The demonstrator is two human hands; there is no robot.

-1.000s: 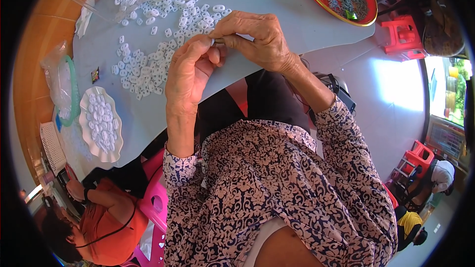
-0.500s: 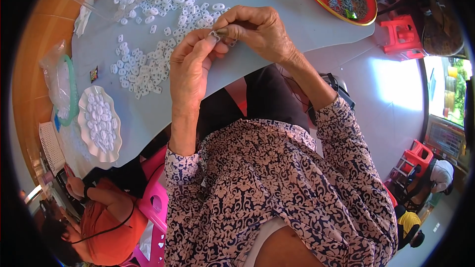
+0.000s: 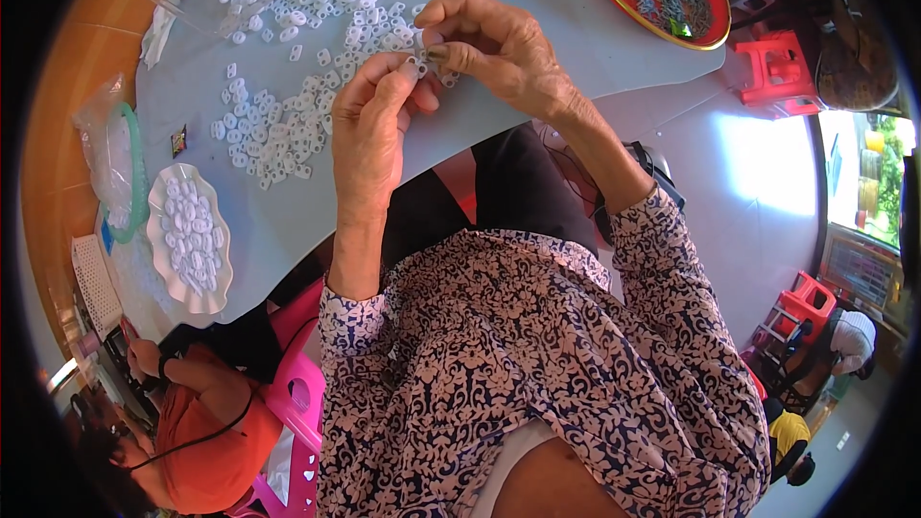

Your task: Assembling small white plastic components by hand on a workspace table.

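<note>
The left hand [image 3: 367,139] pinches a small, white, plastic-looking piece with holes [image 3: 420,66] above the pale grey desk [image 3: 566,67]; the right hand [image 3: 513,58] meets it, thumb near the piece, its own grip unclear. The step in hand looks like fine fingertip fitting; the next move seems to call for a steady left pinch and careful right-hand alignment.

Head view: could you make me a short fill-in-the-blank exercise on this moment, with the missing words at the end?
The hand nearer the round tray is the person's ____ one.
The wavy dish lies on the picture's ____ side.
The loose pieces on the table are ____.

Missing words: right; left; white.
</note>
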